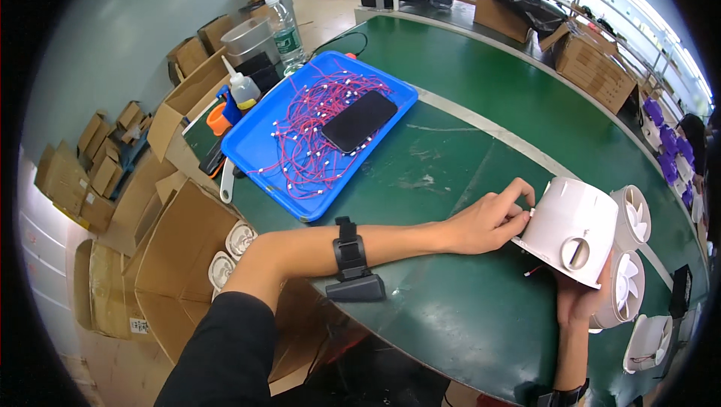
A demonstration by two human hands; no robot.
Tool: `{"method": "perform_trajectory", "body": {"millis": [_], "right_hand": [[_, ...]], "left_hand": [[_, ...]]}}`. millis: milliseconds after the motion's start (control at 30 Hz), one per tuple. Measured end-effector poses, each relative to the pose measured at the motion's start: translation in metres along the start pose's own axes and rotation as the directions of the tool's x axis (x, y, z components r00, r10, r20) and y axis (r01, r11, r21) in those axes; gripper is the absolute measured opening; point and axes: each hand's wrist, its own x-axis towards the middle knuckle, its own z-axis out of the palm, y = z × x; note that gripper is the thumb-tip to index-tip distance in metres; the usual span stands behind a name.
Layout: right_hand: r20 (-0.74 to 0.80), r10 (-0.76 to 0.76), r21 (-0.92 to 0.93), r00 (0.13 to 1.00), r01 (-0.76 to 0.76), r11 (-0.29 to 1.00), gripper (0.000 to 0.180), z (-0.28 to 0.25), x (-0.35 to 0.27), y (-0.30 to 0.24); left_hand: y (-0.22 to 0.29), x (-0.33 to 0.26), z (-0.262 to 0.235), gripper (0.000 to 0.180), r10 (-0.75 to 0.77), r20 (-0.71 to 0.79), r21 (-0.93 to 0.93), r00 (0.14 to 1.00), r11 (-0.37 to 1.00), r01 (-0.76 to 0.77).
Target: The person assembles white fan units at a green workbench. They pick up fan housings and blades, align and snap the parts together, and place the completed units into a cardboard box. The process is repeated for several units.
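Observation:
A white, tapered plastic fan housing with a round hole in its side is tilted above the green table at the right. My right hand holds it from below, with most fingers hidden behind it. At the housing's left edge, my left hand has thumb and fingertips pinched together. A tiny white bit shows at these fingertips, too small to name. Below the housing's lower rim, a short red wire with a small white connector hangs out. Beside my right hand stand a white fan unit and another fan unit.
A blue tray holds many red wires and a black phone. Near it stand a water bottle and a squeeze bottle. An open carton with white parts is at the left; another fan part lies right.

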Motion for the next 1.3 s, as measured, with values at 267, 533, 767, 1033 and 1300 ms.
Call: {"method": "perform_trajectory", "body": {"millis": [267,533,767,1033,1300], "right_hand": [[0.011,-0.03,-0.107,0.999,0.031,0.994,0.049,-0.002,-0.002,0.001],[0.026,-0.027,-0.135,0.999,0.031,0.99,0.046,-0.001,-0.001,0.001],[-0.029,-0.033,-0.115,0.999,0.03,0.993,0.05,-0.002,0.0,0.003],[0.026,-0.065,-0.177,0.998,0.069,0.982,0.052,-0.002,-0.001,0.003],[0.039,-0.038,-0.175,0.999,0.044,0.984,0.052,-0.005,0.001,0.003]], "left_hand": [[0.001,0.0,-0.002,0.016,0.008,0.042,0.038,0.999,0.999,-0.01],[-0.002,-0.001,-0.002,0.016,0.008,0.032,0.044,0.999,0.999,-0.01],[-0.005,0.0,0.0,0.021,0.038,-0.031,0.051,0.999,0.998,-0.036],[-0.008,0.0,-0.001,0.066,-0.04,0.128,-0.258,0.991,0.963,0.072],[-0.007,0.0,0.0,0.091,-0.09,0.259,-0.321,0.962,0.931,0.173]]}}
